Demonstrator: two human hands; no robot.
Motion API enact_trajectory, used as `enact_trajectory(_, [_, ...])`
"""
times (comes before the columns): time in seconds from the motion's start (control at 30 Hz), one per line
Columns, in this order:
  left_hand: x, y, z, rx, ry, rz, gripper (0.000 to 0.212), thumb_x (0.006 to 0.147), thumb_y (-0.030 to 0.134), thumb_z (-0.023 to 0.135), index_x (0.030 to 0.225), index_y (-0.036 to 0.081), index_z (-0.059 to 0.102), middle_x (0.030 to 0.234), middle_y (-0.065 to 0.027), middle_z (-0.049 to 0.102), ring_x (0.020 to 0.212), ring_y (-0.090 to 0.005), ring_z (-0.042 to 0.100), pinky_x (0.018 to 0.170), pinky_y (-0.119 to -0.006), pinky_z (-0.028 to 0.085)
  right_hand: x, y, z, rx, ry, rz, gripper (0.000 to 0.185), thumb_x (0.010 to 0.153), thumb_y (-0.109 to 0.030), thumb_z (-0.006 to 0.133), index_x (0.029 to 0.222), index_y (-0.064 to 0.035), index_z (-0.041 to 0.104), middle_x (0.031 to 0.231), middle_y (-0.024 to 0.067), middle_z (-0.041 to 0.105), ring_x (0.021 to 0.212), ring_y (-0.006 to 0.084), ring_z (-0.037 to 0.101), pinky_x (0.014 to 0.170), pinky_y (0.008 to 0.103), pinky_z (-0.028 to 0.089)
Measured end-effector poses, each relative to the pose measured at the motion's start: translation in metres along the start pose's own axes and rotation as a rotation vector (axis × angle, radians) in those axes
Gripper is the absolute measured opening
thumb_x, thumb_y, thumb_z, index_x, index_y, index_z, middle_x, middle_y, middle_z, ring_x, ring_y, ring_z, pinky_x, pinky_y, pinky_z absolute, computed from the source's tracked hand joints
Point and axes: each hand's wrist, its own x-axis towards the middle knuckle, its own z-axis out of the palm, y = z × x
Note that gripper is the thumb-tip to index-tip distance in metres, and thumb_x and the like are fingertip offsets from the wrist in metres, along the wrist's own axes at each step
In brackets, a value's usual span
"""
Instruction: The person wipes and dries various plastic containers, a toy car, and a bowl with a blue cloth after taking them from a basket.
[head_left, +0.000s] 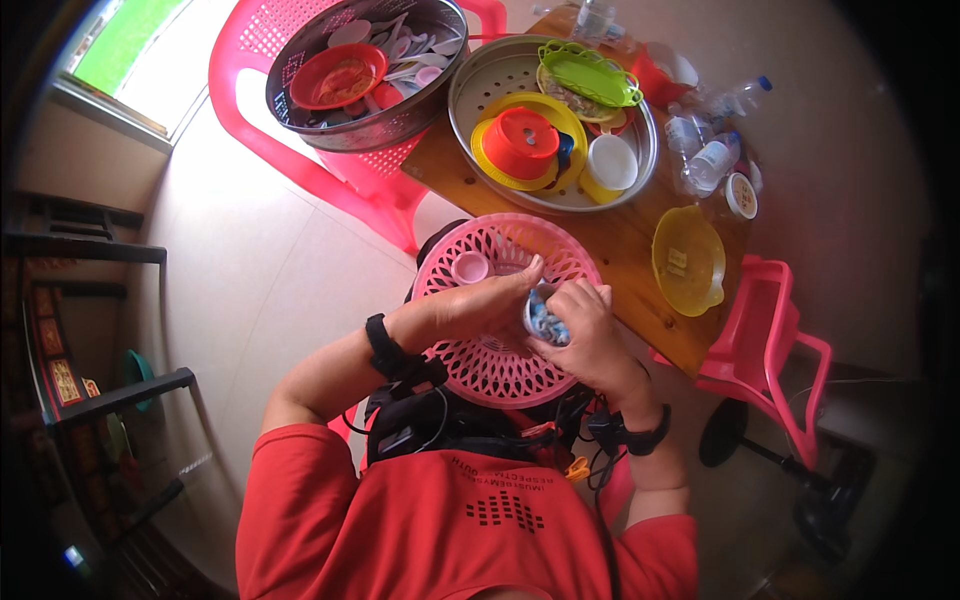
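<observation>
Over a pink plastic basket (510, 386) on the lap, both hands hold a small pale cup (534, 330) with a bunched blue-and-white cloth (547, 321) in its mouth. My left hand (495, 304) is wrapped around the cup's side, its thumb pointing up. The fingers of my right hand (589, 330) are closed on the cloth and the cup's rim. How deep the cloth reaches inside is hidden by the fingers. Beside my left hand, a small round pink cup (471, 267) lies in the basket.
A wooden table (622, 259) holds a metal steamer tray (469, 161) with plastic bowls, a yellow translucent bowl (688, 261) and several plastic bottles (709, 161). On a pink chair (300, 180) stands a perforated metal pot (382, 131) with spoons and a red bowl (337, 75). A pink stool (757, 345) is at right.
</observation>
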Motion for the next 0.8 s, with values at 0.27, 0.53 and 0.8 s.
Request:
enact_trajectory(0.27, [-0.004, 0.020, -0.022, 0.487, 0.534, 0.187, 0.051, 0.102, 0.045, 0.050, 0.127, 0.002, 0.056, 0.113, -0.0149, 0.065, 0.098, -0.0251, 0.068, 0.084, -0.038, 0.055, 0.053, 0.053, -0.017, 0.179, 0.418, 0.308, 0.032, 0.081, -0.016, 0.081, 0.090, 0.0005, 0.055, 0.085, 0.0103, 0.052, 0.076, 0.0256, 0.053, 0.068, 0.0379, 0.044])
enact_trajectory(0.53, [0.020, -0.026, -0.025, 1.894, 0.567, 0.444, 0.029, 0.083, 0.018, 0.064, 0.106, 0.002, 0.064, 0.102, -0.0126, 0.064, 0.100, -0.0306, 0.059, 0.088, -0.040, 0.047, 0.105, 0.120, 0.005, -0.329, 0.227, 0.420, 0.044, 0.076, -0.038, 0.079, 0.099, -0.0036, 0.063, 0.100, 0.0163, 0.066, 0.098, 0.0391, 0.063, 0.082, 0.0599, 0.044])
enact_trajectory(0.8, [0.024, -0.024, -0.018, 2.155, 0.755, 0.263, 0.028, 0.074, 0.020, 0.067, 0.098, 0.005, 0.064, 0.103, -0.0074, 0.063, 0.097, -0.0226, 0.058, 0.081, -0.034, 0.047, 0.112, 0.143, 0.019, -0.237, 0.039, 0.537, 0.047, 0.079, -0.041, 0.074, 0.099, -0.0007, 0.062, 0.105, 0.0220, 0.065, 0.102, 0.0413, 0.061, 0.089, 0.0545, 0.043])
